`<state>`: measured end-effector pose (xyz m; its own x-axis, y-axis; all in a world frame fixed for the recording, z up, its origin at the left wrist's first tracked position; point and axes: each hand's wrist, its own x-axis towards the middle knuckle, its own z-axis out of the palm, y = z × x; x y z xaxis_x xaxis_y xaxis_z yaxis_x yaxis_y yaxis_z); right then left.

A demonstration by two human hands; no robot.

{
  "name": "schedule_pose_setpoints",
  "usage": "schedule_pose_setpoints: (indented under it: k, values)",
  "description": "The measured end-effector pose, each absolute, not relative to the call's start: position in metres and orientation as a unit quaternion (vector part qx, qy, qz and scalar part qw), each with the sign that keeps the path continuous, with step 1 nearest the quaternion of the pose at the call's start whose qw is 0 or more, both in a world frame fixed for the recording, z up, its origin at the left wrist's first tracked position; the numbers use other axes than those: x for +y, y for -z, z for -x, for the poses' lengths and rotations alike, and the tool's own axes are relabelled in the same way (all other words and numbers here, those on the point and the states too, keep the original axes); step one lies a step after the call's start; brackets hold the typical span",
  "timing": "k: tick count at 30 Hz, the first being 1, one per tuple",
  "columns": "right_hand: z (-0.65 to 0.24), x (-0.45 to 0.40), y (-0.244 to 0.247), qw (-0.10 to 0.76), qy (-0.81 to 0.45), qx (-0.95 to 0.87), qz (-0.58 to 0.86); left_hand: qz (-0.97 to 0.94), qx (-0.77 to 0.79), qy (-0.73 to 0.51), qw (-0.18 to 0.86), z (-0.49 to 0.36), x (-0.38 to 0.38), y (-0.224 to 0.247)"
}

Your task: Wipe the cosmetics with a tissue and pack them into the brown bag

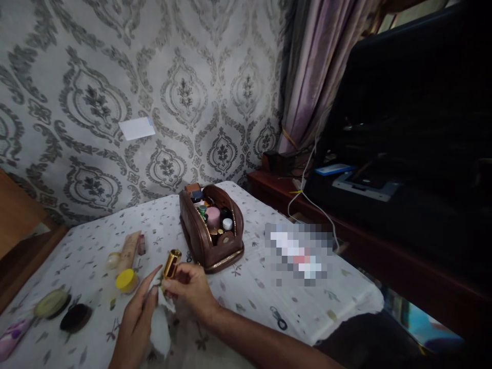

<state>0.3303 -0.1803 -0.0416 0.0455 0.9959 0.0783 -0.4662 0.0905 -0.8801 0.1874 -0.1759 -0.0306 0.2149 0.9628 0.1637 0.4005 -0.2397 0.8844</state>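
In the head view, my right hand point(195, 291) pinches a shiny gold cylinder point(172, 263), perhaps a cosmetic tube or small bottle, held tilted above the table. My left hand point(137, 311) grips a crumpled white tissue point(160, 330), which hangs down below the fingers and meets the lower part of the cylinder. Just behind my hands stands a brown cosmetic bag point(192, 241), unzipped and full of small jars and bottles, among them a pink one point(212, 217) and a white-capped one point(227, 224).
Left of my hands are a yellow-lidded jar point(126, 281), a beige tube point(129, 250), a cream jar point(113, 260), a round compact point(53, 303), a dark round item point(76, 318) and a pink tube point(14, 335). A blurred patch point(300, 253) lies right. Beyond are a white cable point(315, 205) and a dark screen point(407, 118).
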Motion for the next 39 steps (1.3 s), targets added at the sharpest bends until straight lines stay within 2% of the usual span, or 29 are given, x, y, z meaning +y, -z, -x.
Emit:
schedule_pose_setpoints:
  k: [7,11,16,19,24,30,33,39]
  values:
    - [-0.335,-0.188,0.028,0.660,-0.447,-0.432,0.422,-0.475,0.601,-0.375,0.522,-0.194,-0.187,0.028]
    - [-0.359,-0.199,0.012,0.669,-0.367,-0.482,0.431,-0.558,0.544,-0.317,0.540,-0.210,-0.189,0.002]
    - [-0.432,-0.213,-0.023,0.657,-0.332,-0.514,0.440,-0.769,0.405,-0.246,0.429,-0.249,-0.187,-0.028]
    - [-0.479,-0.217,-0.050,0.619,-0.220,-0.558,0.508,-0.837,0.349,-0.212,0.365,-0.277,-0.180,-0.029]
    - [-0.523,-0.211,-0.084,0.474,-0.073,-0.653,0.586,-0.906,0.281,-0.174,0.265,-0.300,-0.165,-0.009]
    - [-0.526,-0.188,-0.093,0.322,-0.070,-0.785,0.525,-0.939,0.228,-0.231,0.115,-0.299,-0.160,0.012]
    - [-0.525,-0.176,-0.097,0.291,-0.074,-0.798,0.522,-0.942,0.206,-0.258,0.061,-0.301,-0.160,0.014]
    - [-0.531,-0.160,-0.104,0.260,-0.086,-0.812,0.515,-0.941,0.195,-0.277,0.016,-0.305,-0.158,0.017]
